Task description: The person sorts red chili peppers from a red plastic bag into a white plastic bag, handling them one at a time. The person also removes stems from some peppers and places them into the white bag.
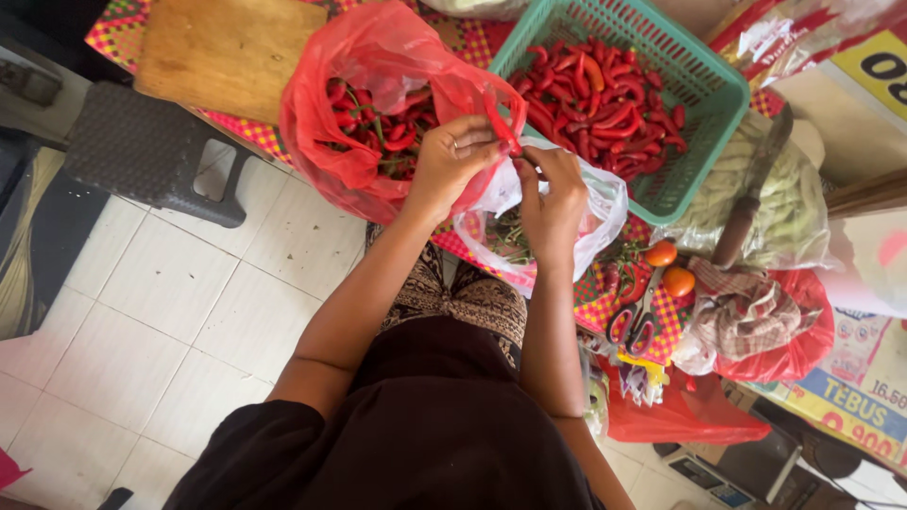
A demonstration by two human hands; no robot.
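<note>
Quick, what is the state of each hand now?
Left hand: closed, pinching a red chili.
Right hand: closed, fingers at the same chili's lower end.

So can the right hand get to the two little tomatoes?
Probably yes. The tomatoes lie uncovered on the table just right of the right hand, nothing between them, though that hand is pinching a red chili with the left hand.

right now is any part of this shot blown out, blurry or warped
Head view: daylight is soft and even, hands and chili fairly sharp; the clear bag glares white; top right corner washes out; wide lens bends the floor tiles and edges.
</note>
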